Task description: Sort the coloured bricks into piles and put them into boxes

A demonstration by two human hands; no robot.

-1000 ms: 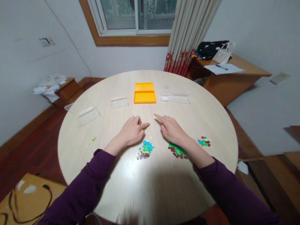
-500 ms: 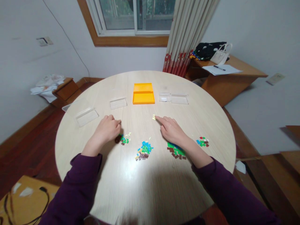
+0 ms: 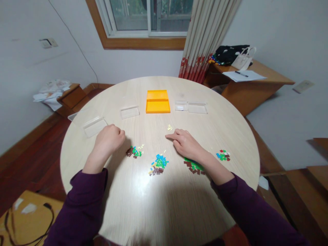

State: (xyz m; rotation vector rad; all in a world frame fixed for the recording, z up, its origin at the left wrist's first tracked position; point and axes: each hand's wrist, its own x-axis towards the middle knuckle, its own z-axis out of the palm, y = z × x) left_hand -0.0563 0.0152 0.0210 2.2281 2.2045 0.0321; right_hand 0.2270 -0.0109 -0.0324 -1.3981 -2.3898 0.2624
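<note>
My left hand (image 3: 109,138) is curled into a fist, raised beside a clear plastic box (image 3: 95,127) at the left; whether it holds anything is hidden. My right hand (image 3: 186,143) has its index finger stretched out, pointing left, the others curled. Its fingertip is just below a small group of pale yellow pieces (image 3: 169,127). Between the hands lies a pile of tiny blue, green, yellow and brown pieces (image 3: 160,163). Another small brown and green pile (image 3: 133,152) sits right of my left hand. Green and brown flat pieces (image 3: 194,167) lie partly under my right forearm.
An open orange case (image 3: 158,106) stands at the far middle of the round table (image 3: 143,215). Clear boxes flank it, one at its left (image 3: 130,112) and a hinged one at its right (image 3: 197,108). A mixed-colour pile (image 3: 223,155) lies at the right.
My left hand has moved left and up, away from the brown and green pile, and its fingers have curled in. My right fingertip has shifted down off the pale yellow pieces.
</note>
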